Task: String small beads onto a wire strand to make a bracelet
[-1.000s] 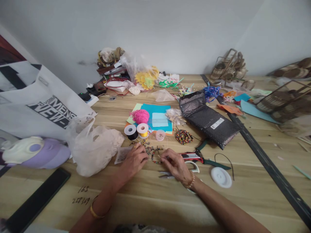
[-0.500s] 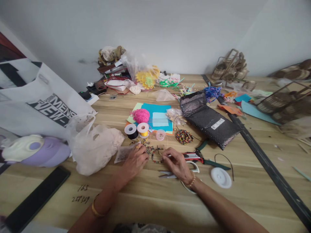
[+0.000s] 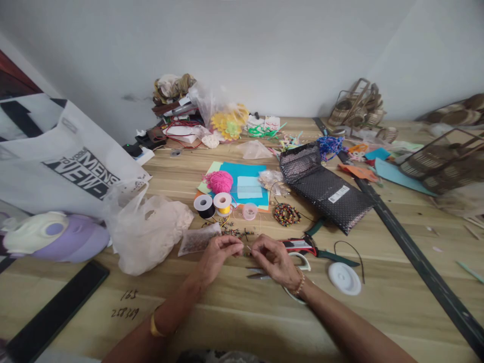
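Observation:
My left hand [image 3: 223,254] is closed in a pinch above the table, its fingertips close to those of my right hand. What it pinches is too small to make out. My right hand [image 3: 273,257] pinches the beaded cord, whose thin pale tip [image 3: 248,247] points toward my left fingers; most of the strung beads are hidden behind my hands. Just beyond the hands lie loose small beads [image 3: 236,232] and a clear bag of beads [image 3: 196,240]. Scissors [image 3: 259,273] lie partly under my right hand. A coiled bead strand [image 3: 286,214] rests farther right.
Spools of black cord [image 3: 204,205] and yellow cord [image 3: 223,204] stand by pink yarn [image 3: 219,181] on coloured paper. Red-black cutters [image 3: 302,245], a white spool [image 3: 344,278] and a black bubble mailer [image 3: 328,189] lie right. A plastic bag [image 3: 147,232] and phone [image 3: 56,307] are left.
My left hand has moved from beside the bag of beads rightward to my right hand, its fingers now pinched. My right hand still pinches the cord, nearly in the same place.

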{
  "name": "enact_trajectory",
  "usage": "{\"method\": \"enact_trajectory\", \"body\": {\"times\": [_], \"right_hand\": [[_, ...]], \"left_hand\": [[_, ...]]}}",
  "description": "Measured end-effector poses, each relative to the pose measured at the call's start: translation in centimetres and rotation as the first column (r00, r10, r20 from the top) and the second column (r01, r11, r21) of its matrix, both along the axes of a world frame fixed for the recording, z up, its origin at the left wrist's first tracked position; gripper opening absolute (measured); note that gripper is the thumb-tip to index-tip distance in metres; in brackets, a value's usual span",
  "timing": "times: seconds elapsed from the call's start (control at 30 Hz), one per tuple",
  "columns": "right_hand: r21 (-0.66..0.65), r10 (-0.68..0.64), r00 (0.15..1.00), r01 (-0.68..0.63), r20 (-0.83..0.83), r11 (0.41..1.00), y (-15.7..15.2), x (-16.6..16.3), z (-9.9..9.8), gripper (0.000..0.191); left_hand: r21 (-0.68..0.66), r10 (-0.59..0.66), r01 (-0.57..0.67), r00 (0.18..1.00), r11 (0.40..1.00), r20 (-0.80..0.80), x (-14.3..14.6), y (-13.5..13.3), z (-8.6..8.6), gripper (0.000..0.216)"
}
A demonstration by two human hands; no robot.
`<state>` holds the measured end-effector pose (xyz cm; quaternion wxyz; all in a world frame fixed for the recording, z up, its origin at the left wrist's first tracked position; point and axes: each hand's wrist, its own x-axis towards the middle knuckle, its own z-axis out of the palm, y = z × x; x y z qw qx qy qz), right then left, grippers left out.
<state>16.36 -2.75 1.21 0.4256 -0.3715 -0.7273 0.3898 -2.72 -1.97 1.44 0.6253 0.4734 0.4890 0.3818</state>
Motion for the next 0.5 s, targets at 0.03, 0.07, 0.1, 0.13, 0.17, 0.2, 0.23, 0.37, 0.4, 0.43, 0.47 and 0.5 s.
{"method": "enact_trajectory", "body": {"times": [0.03,0.07,0.1,0.13,0.17,0.2,0.23,0.37,0.4,0.43,0.47,0.5], "right_hand": [[0.0,0.006,1.0,-0.006,-0.001,1.0,-0.02,0.0,-0.01,0.022],[-0.001,0.013,1.0,-0.013,-0.002,1.0,-0.04,0.0,-0.03,0.022],[-0.003,0.019,1.0,-0.019,-0.004,1.0,-0.05,0.0,-0.05,0.022],[-0.004,0.023,1.0,-0.023,-0.006,1.0,-0.06,0.0,-0.07,0.023],[-0.006,0.026,1.0,-0.026,-0.007,1.0,-0.06,0.0,-0.08,0.023],[-0.01,0.028,1.0,-0.028,-0.008,1.0,-0.06,0.0,-0.08,0.023],[-0.013,0.029,1.0,-0.029,-0.008,1.0,-0.07,0.0,-0.07,0.023],[-0.027,0.032,0.999,-0.032,-0.007,0.999,-0.08,-0.01,0.08,0.023],[-0.026,0.031,0.999,-0.031,-0.006,0.999,-0.08,-0.01,0.11,0.023],[-0.024,0.029,1.0,-0.029,-0.005,0.999,-0.07,-0.02,0.14,0.023],[-0.022,0.027,1.0,-0.027,-0.004,0.999,-0.07,-0.02,0.15,0.022],[-0.022,0.025,1.0,-0.026,-0.003,0.999,-0.07,-0.03,0.15,0.022]], "left_hand": [[-0.034,0.011,-0.009,0.998,0.999,0.054,0.12,-0.01,-0.18,0.021],[-0.063,0.02,-0.014,0.996,0.998,0.092,0.22,-0.03,-0.29,0.022],[-0.086,0.024,-0.013,0.993,0.996,0.119,0.31,-0.06,-0.34,0.022],[-0.102,0.029,-0.015,0.99,0.995,0.135,0.39,-0.09,-0.34,0.023],[-0.111,0.03,-0.014,0.989,0.994,0.143,0.45,-0.12,-0.29,0.023],[-0.115,0.029,-0.012,0.989,0.993,0.148,0.49,-0.15,-0.23,0.023],[-0.118,0.03,-0.012,0.988,0.993,0.149,0.52,-0.17,-0.16,0.023],[-0.116,0.015,0.001,0.991,0.993,0.136,0.53,-0.16,0.07,0.021],[-0.113,0.012,0.003,0.991,0.994,0.13,0.52,-0.14,0.1,0.021],[-0.109,0.008,0.006,0.992,0.994,0.124,0.5,-0.12,0.11,0.021],[-0.107,0.005,0.007,0.993,0.994,0.117,0.49,-0.1,0.11,0.02],[-0.103,0.002,0.009,0.994,0.995,0.106,0.46,-0.08,0.09,0.02]]}}
